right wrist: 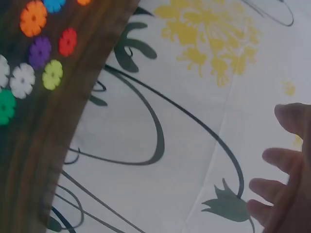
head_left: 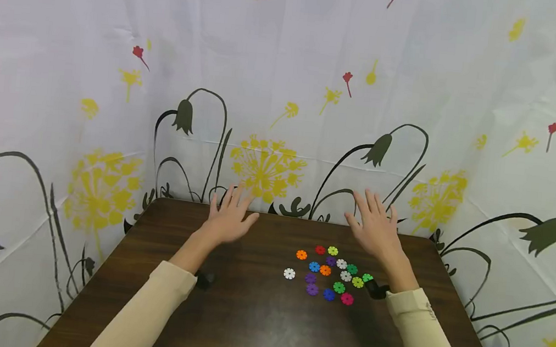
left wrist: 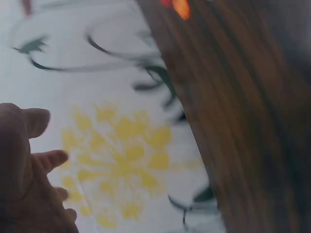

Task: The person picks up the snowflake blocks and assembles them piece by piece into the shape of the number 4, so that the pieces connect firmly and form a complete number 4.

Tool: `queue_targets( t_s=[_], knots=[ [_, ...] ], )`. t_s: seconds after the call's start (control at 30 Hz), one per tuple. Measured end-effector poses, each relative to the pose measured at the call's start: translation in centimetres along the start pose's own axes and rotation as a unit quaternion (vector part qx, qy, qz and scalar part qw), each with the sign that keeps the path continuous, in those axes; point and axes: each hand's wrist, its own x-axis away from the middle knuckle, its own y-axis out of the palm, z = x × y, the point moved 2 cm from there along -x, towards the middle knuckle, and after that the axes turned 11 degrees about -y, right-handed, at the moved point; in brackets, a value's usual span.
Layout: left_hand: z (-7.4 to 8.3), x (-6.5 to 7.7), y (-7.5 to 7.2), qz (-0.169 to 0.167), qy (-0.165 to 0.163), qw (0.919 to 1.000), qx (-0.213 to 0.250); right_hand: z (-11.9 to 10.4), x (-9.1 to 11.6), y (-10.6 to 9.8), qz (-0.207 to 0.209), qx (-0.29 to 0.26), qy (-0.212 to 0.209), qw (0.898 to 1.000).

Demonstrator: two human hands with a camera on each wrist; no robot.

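Observation:
Both hands are raised over the far part of a dark wooden table, fingers spread and nothing in them. My left hand (head_left: pixel 226 221) is left of a loose group of small flower-shaped plastic discs. The right hand (head_left: pixel 376 231) hovers behind and right of that group, its forearm passing beside the green disc (head_left: pixel 367 278). Among the discs are a white one (head_left: pixel 289 273) on the left edge, an orange one (head_left: pixel 302 255), a blue one (head_left: pixel 329 295) and a pink one (head_left: pixel 347 298) nearest me. In the right wrist view, a red disc (right wrist: pixel 68 41) lies near the table edge.
The table (head_left: pixel 245 325) has a wood-grain top. A white curtain (head_left: pixel 289 47) printed with flowers hangs behind it and along both sides. Dark wrist-camera mounts show under each wrist, the right one (head_left: pixel 376 289) overlapping the discs' edge.

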Motion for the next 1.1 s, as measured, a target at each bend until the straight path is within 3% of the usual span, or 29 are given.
queue_targets(
  t_s=[0.2, 0.33, 0.47, 0.6, 0.7, 0.97, 1.1],
  knots=[
    [-0.3, 4.6, 3.3, 0.001, 0.018, 0.9918, 0.126, -2.3, 4.0, 2.6, 0.083, -0.054, 0.014, 0.995],
    [-0.2, 5.4, 6.6, -0.011, 0.013, 0.9863, 0.164, -3.4, 6.6, 5.5, 0.046, -0.096, 0.044, 0.993],
    [0.9, 5.3, 9.4, -0.011, 0.031, 0.9903, 0.135, -4.2, 8.4, 8.7, -0.015, -0.122, 0.071, 0.990],
    [2.8, 5.1, 11.7, -0.024, 0.046, 0.9940, 0.096, -4.6, 9.6, 11.2, -0.061, -0.104, 0.082, 0.989],
    [4.1, 4.5, 13.2, -0.030, 0.038, 0.9968, 0.063, -5.0, 10.1, 12.7, -0.080, -0.096, 0.091, 0.988],
    [5.8, 2.8, 15.1, -0.047, 0.010, 0.9988, 0.000, -5.5, 9.9, 14.7, -0.051, -0.082, 0.117, 0.988],
    [6.1, 2.5, 15.6, -0.039, 0.008, 0.9991, -0.014, -5.6, 9.4, 15.1, -0.058, -0.087, 0.112, 0.988]
  ],
)
